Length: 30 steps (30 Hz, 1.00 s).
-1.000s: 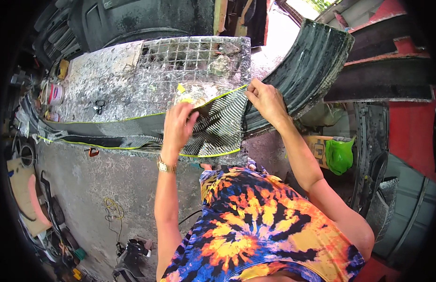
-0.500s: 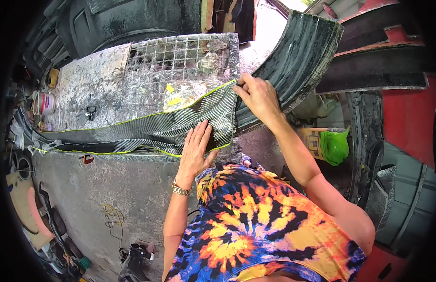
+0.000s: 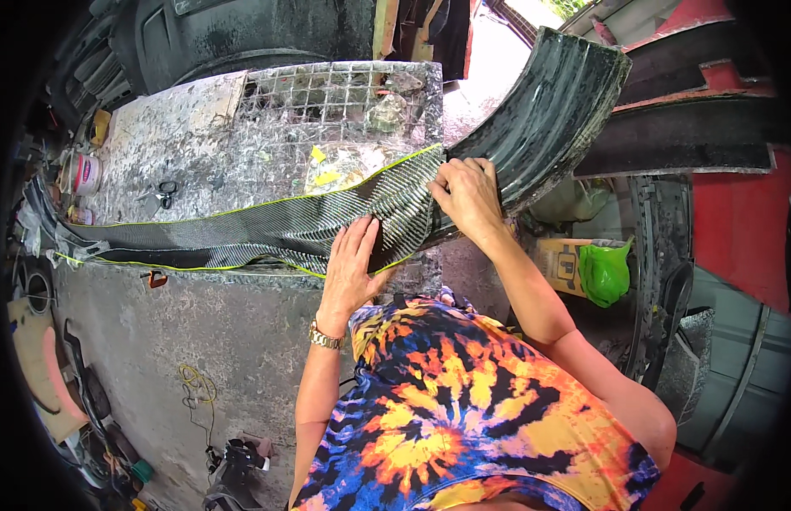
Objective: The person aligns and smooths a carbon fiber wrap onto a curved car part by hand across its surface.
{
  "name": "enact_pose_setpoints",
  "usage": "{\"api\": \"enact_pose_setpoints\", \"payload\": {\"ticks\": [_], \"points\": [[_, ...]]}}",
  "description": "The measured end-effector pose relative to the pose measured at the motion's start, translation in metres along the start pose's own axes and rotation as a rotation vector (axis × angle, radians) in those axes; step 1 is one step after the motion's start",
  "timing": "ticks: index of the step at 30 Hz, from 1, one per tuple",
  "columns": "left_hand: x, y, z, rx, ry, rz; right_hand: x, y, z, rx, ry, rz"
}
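A long strip of black woven carbon-fibre cloth (image 3: 267,228) with yellow-green edging lies along a long, dark, curved mould (image 3: 553,111). My left hand (image 3: 351,260) lies on the cloth near its right end, fingers stretched out together and palm down. At the cloth's right end edge my right hand (image 3: 469,198) is closed, with thumb and fingers gathered on the border and knuckles over the bare mould. The exact grip of its fingertips is partly hidden. Beyond that edge the mould curves up to the right. The cloth is wavy and creased beside my left hand.
The spattered workbench (image 3: 199,162) carries scissors (image 3: 163,196), a white-and-pink tub (image 3: 87,174) and a metal grid (image 3: 327,94). An orange-handled clamp (image 3: 158,278) sits at its near edge. A green bag (image 3: 606,271) hangs by a cardboard box (image 3: 555,262) at right.
My right hand has moved down along the cloth's end edge from its far corner to about the middle. My left hand remains on the cloth. The view has shifted slightly.
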State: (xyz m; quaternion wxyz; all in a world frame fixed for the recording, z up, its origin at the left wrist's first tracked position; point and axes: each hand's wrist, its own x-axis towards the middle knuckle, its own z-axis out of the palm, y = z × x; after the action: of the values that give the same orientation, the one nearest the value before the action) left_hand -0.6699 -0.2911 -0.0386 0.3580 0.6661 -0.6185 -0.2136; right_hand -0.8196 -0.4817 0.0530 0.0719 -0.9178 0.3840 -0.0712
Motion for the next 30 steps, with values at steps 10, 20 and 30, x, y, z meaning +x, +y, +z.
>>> {"api": "enact_pose_setpoints", "payload": {"ticks": [10,20,30], "points": [[0.0,0.002,0.005,-0.002,0.044,-0.033,0.006,0.004,0.003,0.032,0.011,0.041],[0.001,0.003,0.005,0.003,0.027,-0.023,-0.025,-0.029,-0.01,0.259,-0.238,-0.595],[0.007,0.003,-0.002,-0.027,-0.059,-0.019,-0.008,-0.019,-0.013,0.166,-0.555,-0.454]]}}
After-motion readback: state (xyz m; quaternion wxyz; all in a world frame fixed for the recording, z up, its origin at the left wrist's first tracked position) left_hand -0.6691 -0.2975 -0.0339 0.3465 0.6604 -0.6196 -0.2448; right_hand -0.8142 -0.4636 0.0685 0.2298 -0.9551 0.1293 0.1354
